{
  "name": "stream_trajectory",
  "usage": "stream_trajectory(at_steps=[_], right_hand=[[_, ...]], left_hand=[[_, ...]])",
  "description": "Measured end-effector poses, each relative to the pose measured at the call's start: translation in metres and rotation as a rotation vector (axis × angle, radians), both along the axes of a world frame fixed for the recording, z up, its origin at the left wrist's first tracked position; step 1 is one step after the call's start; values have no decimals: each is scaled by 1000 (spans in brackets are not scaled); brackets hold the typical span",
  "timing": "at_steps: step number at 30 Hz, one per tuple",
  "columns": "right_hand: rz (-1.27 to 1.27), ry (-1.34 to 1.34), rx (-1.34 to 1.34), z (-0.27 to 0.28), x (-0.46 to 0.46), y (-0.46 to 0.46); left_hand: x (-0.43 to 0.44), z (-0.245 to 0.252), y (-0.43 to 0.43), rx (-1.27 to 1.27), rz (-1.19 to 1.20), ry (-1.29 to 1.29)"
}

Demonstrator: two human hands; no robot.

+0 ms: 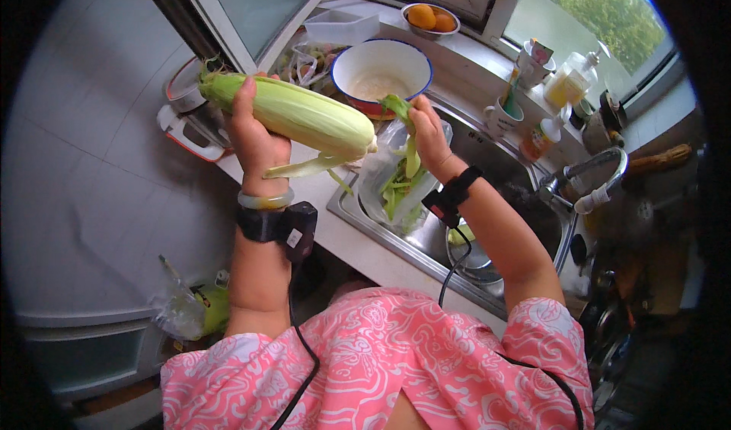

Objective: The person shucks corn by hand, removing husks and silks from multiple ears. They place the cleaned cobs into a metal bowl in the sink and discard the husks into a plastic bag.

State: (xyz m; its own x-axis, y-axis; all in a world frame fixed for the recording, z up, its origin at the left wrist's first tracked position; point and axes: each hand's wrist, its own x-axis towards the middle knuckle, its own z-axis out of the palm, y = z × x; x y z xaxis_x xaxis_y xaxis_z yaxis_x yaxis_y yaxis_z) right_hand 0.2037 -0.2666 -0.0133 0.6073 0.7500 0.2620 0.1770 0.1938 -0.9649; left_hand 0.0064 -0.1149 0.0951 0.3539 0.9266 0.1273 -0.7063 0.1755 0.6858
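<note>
An ear of corn in its pale green husk (308, 113) lies across my left hand (257, 136), which grips it near the silk end. One loosened husk strip (308, 166) hangs below its stem end. My right hand (431, 136) pinches a torn piece of green husk (402, 110), apart from the ear. Under that hand, a clear plastic bag (374, 193) at the sink's left side holds several husk pieces (394, 193). A metal bowl (477, 267) in the sink contains a pale green piece, partly hidden by my right forearm.
Behind the bag stands a white enamel basin with a blue rim (382, 67). The steel sink (514, 201) has a curved faucet (611, 173) at its right. Mugs (502, 116) and pump bottles (542, 136) line the sill side. A kettle-like appliance (191, 127) stands left, beside an open window sash (262, 13).
</note>
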Motion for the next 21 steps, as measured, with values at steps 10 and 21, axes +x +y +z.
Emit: stream_trajectory(at_steps=[10, 21], right_hand=[[-211, 448, -506, -55, 10, -13], [191, -81, -513, 61, -26, -35]], left_hand=[[6, 3, -13, -39, -24, -22], [19, -3, -25, 37, -329, -149]])
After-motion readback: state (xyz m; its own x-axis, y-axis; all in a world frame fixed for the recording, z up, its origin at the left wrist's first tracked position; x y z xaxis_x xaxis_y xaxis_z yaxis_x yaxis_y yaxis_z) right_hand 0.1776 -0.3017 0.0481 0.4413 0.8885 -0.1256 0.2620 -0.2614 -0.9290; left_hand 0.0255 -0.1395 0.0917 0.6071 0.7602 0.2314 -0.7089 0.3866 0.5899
